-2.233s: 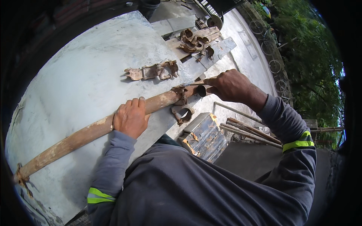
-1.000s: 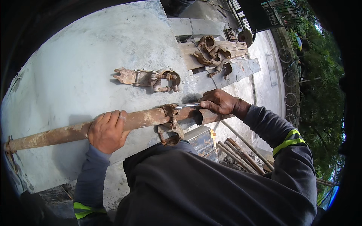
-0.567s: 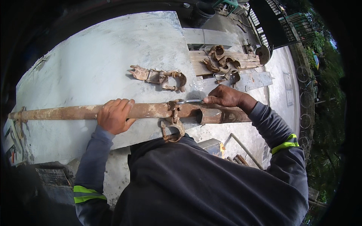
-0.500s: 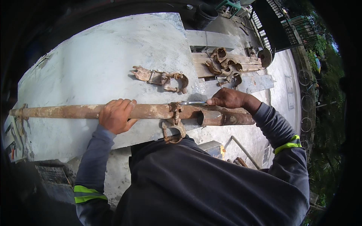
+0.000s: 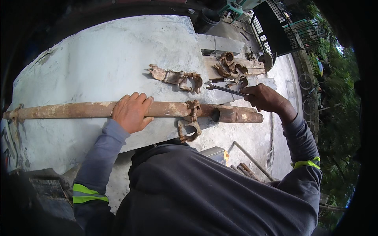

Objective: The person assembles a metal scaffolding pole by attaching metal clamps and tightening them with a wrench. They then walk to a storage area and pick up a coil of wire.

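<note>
A long rusty steel pipe (image 5: 67,110) lies across the pale work surface. My left hand (image 5: 130,113) is wrapped over its middle, thumb on the near side. To the right of that hand, a rusty scaffold clamp (image 5: 193,111) sits around the pipe, its curved half (image 5: 189,131) hanging toward me. My right hand (image 5: 264,97) grips a shiny open-ended wrench (image 5: 224,89) by its handle, raised beyond the pipe and apart from the clamp. The wrench's jaw points left. A second, opened-out scaffold clamp (image 5: 173,76) lies on the surface beyond the pipe.
Several rusty clamps (image 5: 232,66) are piled on wooden planks (image 5: 254,67) at the right. A shorter, wider rusty tube (image 5: 238,116) lies against the pipe's right end. The pale board (image 5: 90,51) has a dark bucket (image 5: 207,20) behind it. A metal box (image 5: 214,153) stands below on the right.
My right hand has lifted the wrench off the clamp on the pipe and swung it away, up and to the right. My left hand stays on the pipe.
</note>
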Available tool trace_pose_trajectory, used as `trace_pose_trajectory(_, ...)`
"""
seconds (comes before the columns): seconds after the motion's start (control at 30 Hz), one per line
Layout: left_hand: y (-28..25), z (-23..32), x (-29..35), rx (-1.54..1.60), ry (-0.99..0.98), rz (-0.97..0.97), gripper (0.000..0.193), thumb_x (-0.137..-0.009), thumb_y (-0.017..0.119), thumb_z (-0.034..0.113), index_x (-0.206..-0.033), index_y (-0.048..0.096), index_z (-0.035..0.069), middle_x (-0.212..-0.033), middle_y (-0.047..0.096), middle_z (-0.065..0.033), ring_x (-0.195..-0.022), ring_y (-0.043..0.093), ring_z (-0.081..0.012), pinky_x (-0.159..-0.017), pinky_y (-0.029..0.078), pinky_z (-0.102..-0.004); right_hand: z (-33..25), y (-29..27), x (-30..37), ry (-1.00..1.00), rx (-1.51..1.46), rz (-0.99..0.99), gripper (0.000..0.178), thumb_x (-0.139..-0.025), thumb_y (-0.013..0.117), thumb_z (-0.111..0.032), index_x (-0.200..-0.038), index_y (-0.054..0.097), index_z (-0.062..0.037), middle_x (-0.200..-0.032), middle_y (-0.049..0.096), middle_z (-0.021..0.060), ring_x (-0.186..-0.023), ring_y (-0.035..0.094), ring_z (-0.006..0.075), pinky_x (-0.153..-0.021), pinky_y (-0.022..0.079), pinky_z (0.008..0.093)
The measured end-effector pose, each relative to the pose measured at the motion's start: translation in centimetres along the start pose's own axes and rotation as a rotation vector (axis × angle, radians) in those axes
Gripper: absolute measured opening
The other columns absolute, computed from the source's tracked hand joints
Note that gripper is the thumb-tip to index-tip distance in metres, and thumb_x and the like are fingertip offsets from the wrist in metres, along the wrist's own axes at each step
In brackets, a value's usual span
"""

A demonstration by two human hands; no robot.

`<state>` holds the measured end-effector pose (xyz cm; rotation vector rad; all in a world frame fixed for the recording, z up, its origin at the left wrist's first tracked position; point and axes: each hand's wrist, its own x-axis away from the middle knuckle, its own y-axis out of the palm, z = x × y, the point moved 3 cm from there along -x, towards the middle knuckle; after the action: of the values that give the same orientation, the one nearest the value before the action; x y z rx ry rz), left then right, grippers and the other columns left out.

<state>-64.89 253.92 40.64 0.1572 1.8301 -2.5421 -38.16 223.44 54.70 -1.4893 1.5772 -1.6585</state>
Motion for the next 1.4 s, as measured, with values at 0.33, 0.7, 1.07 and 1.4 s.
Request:
trace_pose_trajectory(0.33,0.0,-3.5,1.9,-0.019,-0.132,-0.101,0.05,-0.076,0.085,0.037,-0.105,0.06,0.005,-0.093,0.066,-0.0104,-0.094,0.067,-0.0293,-0.085,0.051,-0.0438,-16.5,-4.6,0.1,0.057,0.62,-0.061,0.031,-0.09,0.059,0.004,-0.114,0.073,-0.0087,-0.08,0.074,0.0112,-0.067,0.074,0.0205,-0.064,0.061,0.0355)
trace_pose_trajectory(0.7,0.0,-3.7,2.1,-0.018,-0.081,-0.01,0.043,-0.076,0.083,0.034,-0.098,0.061,0.005,-0.09,0.068,-0.0118,-0.091,0.068,-0.0287,-0.081,0.054,-0.0429,-21.6,-4.0,-3.5,-0.077,0.774,-0.103,0.006,-0.079,0.069,-0.002,-0.082,0.074,-0.0045,-0.076,0.073,0.0117,-0.074,0.076,0.0258,-0.068,0.06,0.0354)
trace_pose_trajectory(1.07,0.0,-3.9,2.1,-0.005,-0.064,0.013,0.041,-0.077,0.082,0.034,-0.097,0.062,0.005,-0.09,0.068,-0.0128,-0.089,0.069,-0.0293,-0.081,0.055,-0.0425,-22.7,-4.1,-5.1,-0.069,0.839,-0.184,0.003,-0.078,0.067,-0.005,-0.079,0.068,-0.0073,-0.08,0.071,0.0098,-0.075,0.074,0.0257,-0.069,0.058,0.0366)
trace_pose_trajectory(1.4,0.2,-3.9,2.1,-0.013,-0.073,0.01,0.04,-0.078,0.081,0.034,-0.098,0.063,0.005,-0.091,0.069,-0.0133,-0.09,0.069,-0.0296,-0.082,0.056,-0.0426,-23.3,-3.8,-4.7,-0.042,0.883,-0.175,0.002,-0.078,0.067,-0.006,-0.077,0.068,-0.0063,-0.077,0.071,0.0118,-0.074,0.074,0.0274,-0.069,0.059,0.0383)
